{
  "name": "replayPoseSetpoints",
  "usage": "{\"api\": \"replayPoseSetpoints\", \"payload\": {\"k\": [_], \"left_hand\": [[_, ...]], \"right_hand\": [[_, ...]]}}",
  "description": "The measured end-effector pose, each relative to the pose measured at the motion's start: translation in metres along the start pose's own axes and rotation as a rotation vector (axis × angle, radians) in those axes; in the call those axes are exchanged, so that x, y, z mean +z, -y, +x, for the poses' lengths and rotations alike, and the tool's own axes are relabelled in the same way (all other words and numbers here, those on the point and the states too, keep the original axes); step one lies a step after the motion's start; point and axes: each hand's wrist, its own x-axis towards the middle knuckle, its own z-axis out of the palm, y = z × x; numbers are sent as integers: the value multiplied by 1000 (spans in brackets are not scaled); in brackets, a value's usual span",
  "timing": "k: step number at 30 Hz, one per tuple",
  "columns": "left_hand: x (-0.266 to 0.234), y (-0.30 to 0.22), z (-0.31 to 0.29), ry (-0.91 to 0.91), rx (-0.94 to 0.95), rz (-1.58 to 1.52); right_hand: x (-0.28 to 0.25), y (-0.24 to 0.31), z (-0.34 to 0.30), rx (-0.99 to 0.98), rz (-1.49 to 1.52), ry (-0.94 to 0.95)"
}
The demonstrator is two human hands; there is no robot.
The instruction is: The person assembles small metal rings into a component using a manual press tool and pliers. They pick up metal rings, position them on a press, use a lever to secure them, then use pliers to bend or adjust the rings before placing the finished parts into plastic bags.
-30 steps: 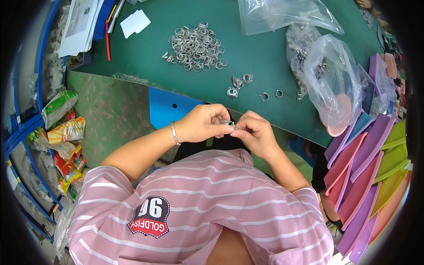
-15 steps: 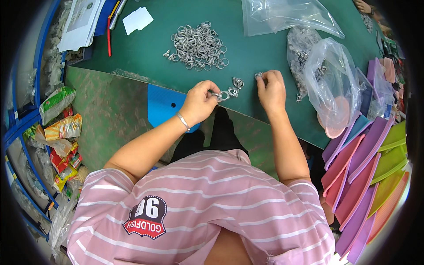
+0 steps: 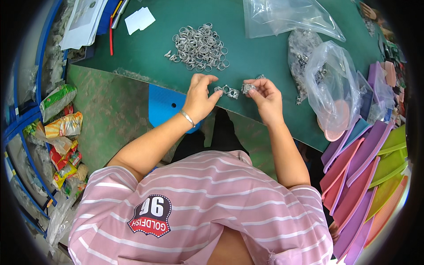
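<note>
My left hand [image 3: 199, 96] is over the front edge of the green table, its thumb and fingers apart and holding nothing. Just beyond its thumb lie small silver metal pieces [image 3: 232, 92], one with a round opening. Between the thumb and fingers of my right hand [image 3: 267, 98] is a small silver metal piece [image 3: 248, 87], partly covered by the fingers. Another small metal piece [image 3: 261, 77] rests on the table behind that hand. Farther back is a heap of silver metal rings [image 3: 201, 47].
Clear plastic bags [image 3: 331, 81], one containing metal parts, lie to the right on the green table [image 3: 145, 53]. Stacked pink, purple and green plastic bins [image 3: 349, 176] stand at the right. White paper slips [image 3: 139, 20] lie at the back left. A co-worker's hand [image 3: 368, 11] shows far right.
My left hand has let go of the ring-shaped piece and opened. My right hand has moved left and now holds a metal piece by the small group.
</note>
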Motion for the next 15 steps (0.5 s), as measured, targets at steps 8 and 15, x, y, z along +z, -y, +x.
{"api": "replayPoseSetpoints", "payload": {"k": [8, 15], "left_hand": [[-10, -45, -9, 288, 79, -618], [-20, -63, -18, 396, -228, -1047]], "right_hand": [[8, 9, -35, -44, 518, 213], [5, 21, -51, -272, 317, 256]]}}
